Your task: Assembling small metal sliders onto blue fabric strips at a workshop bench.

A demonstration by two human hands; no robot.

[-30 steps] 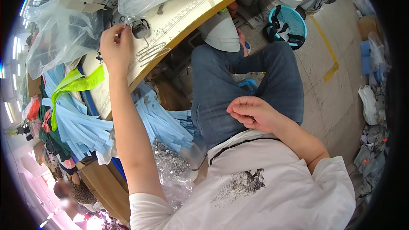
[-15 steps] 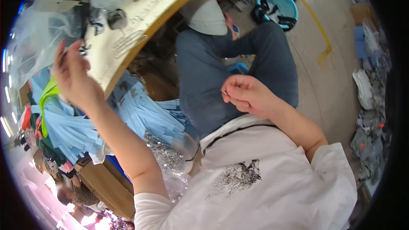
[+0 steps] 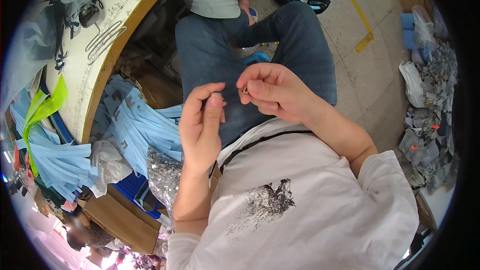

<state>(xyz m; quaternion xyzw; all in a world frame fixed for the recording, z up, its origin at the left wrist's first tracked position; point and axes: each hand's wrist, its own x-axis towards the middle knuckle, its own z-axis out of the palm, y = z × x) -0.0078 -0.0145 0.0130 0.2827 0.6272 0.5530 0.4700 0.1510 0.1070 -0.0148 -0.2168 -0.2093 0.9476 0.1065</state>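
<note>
Small metal piece (image 3: 245, 91) pinched in right hand (image 3: 275, 90), centre of frame above jeans (image 3: 207, 52); with so little to grip, a slip could drop it. Exposed bit faces frame left, long axis too hidden to tell. Left hand (image 3: 201, 122) near, thumb-forefinger gap narrow, can't tell if holding anything.

We have a narrow gap between our left hand (image 3: 202, 125) and right hand (image 3: 275, 92), with our jeans (image 3: 215, 50) blocking passage beneath. The table (image 3: 77, 82) stands in our way at ten o'clock and blue strips (image 3: 140, 120) at nine, while toward two o'clock we could pass above the floor (image 3: 372, 75).
</note>
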